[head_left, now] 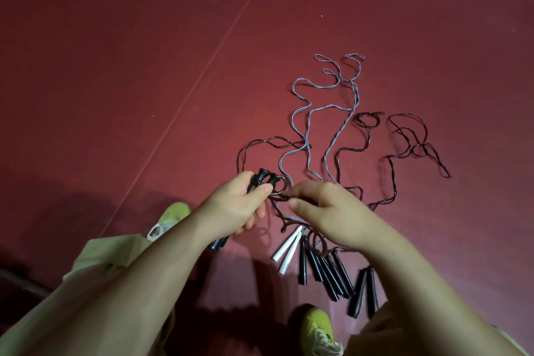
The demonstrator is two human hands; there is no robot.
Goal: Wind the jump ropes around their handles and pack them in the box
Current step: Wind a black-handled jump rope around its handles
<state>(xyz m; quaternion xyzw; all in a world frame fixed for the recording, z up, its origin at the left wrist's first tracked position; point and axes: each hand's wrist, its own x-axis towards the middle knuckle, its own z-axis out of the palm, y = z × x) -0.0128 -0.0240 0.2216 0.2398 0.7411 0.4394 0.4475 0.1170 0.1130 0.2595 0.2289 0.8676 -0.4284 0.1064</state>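
On the red floor [144,66], gray ropes [306,124] and dark ropes [404,147] snake toward 12 o'clock. White handles [287,251] and black handles [326,274] lie near 6 o'clock, between two green shoes [316,326]. The left hand [239,205] grips a pair of black handles [261,182], tips pointing to 1 o'clock. The right hand [332,211] pinches their dark cord [278,196].

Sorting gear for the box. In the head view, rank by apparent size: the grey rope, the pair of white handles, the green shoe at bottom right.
1. Grey rope, sprawling widest across the floor.
2. Green shoe, partly cut off and nearer the camera, so unsure.
3. White handles, smallest.
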